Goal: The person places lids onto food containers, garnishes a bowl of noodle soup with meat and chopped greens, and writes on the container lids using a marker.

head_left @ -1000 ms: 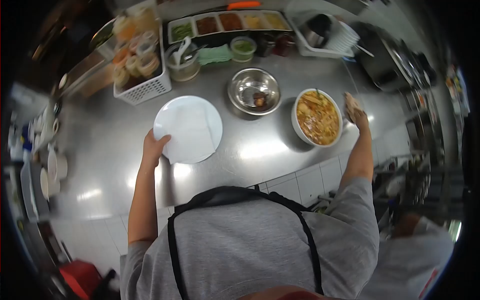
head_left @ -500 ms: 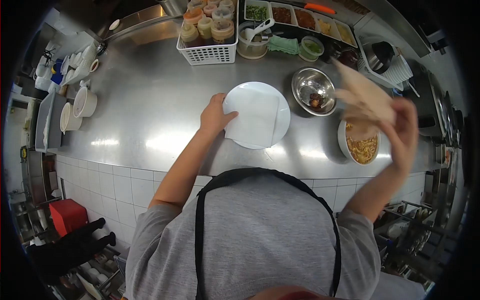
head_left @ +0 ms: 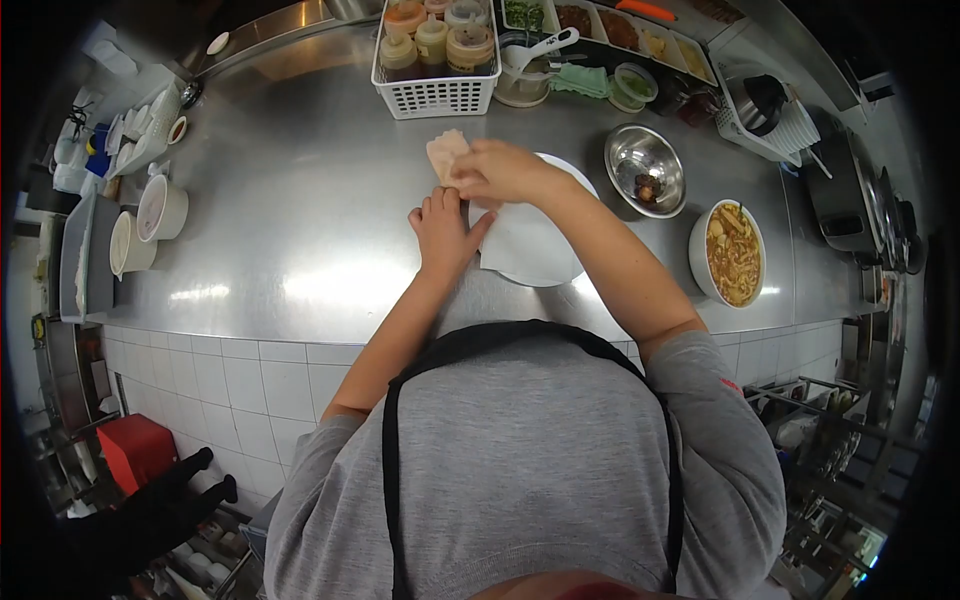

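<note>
A round white plate [head_left: 538,282] lies in front of me with a square of white paper [head_left: 525,245] on it. My left hand [head_left: 442,235] is at the plate's left edge, its thumb over the rim and paper. My right hand [head_left: 505,175] reaches across the plate's far side, fingers closed on a crumpled beige sheet [head_left: 445,150], paper or cloth. That sheet sits just beyond my left fingertips. To the right are a steel bowl [head_left: 625,160] with a few dark pieces inside and a white bowl [head_left: 735,255] of brown, saucy food.
A white basket of sauce bottles [head_left: 435,97] stands at the back. Beside it are a tub with a white spoon [head_left: 540,52], a green cloth [head_left: 582,80] and food trays [head_left: 612,35]. Lidded tubs [head_left: 162,208] stand at left, a black cooker [head_left: 855,190] at right.
My right hand has swung left from above the white bowl, carrying the beige sheet to the plate's far left edge. My left hand stays at the plate. The view has shifted slightly.
</note>
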